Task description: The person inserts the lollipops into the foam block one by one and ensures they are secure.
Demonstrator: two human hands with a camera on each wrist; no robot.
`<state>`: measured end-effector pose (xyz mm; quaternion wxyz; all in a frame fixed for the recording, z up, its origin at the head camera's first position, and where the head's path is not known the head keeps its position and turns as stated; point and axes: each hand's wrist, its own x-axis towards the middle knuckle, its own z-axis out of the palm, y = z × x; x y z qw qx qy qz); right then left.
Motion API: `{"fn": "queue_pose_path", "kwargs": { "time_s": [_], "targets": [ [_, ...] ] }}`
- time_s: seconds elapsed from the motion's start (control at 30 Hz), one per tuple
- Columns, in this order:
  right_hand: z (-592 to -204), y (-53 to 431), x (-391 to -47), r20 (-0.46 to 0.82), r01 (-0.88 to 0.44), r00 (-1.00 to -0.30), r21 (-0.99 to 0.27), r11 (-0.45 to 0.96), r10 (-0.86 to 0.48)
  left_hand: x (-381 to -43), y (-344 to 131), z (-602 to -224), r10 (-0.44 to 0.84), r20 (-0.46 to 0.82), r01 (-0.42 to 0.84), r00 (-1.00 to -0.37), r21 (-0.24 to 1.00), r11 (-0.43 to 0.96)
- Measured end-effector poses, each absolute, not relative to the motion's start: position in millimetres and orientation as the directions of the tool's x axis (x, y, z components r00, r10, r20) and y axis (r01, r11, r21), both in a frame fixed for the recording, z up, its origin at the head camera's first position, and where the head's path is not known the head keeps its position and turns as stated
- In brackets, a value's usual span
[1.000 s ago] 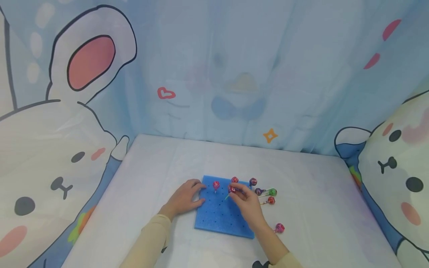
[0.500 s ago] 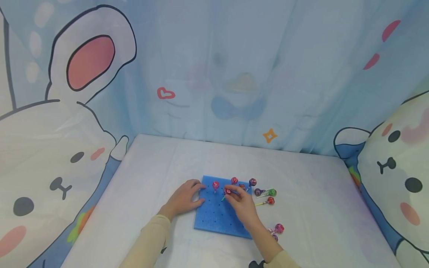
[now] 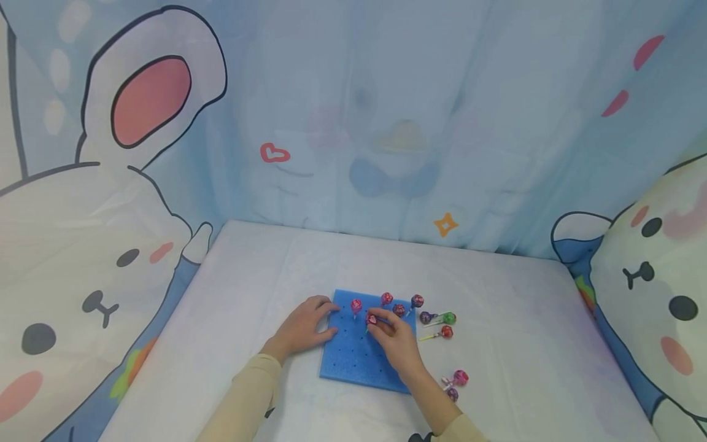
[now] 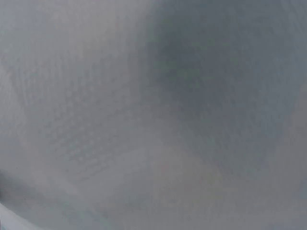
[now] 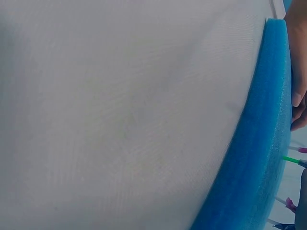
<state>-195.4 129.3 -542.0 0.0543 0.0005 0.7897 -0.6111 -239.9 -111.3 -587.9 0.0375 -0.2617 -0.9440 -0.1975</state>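
Note:
A blue foam board (image 3: 353, 359) dotted with small holes lies on the table. My left hand (image 3: 301, 326) rests at its left edge, thumb and fingers spread apart along the rim. Between thumb and fingers, my right hand (image 3: 400, 347) pinches a lollipop (image 3: 372, 320) with a reddish wrapper. Its green stick (image 5: 290, 159) meets the board's surface in the right wrist view. Several other lollipops stand in the far part of the board, including a pink-red one (image 3: 356, 304) and a dark one (image 3: 417, 301). Only blurred cloth fills the left wrist view.
Right of the board lie loose lollipops: a purple one (image 3: 425, 317), a green one (image 3: 450, 318) and a red one (image 3: 446, 332). Nearer the front are a pink one (image 3: 460, 377) and a dark purple one (image 3: 453, 395). A printed curtain (image 3: 320, 92) hangs behind the white table (image 3: 497, 307).
My right hand has moved left and slightly nearer with the lollipop, bringing its stick upright. More lollipops show behind and beside the right arm. My left hand stays put.

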Motion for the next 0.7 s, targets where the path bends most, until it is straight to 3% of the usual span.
{"fn": "queue_pose_path", "kwargs": {
  "time_s": [0.7],
  "targets": [
    [-543.7, 131.4, -199.0, -0.085, 0.042, -0.990, -0.939, 0.342, -0.111, -237.8, -111.6, -587.8, 0.479, 0.176, 0.510, -0.860, 0.340, 0.791]
  ]
}}
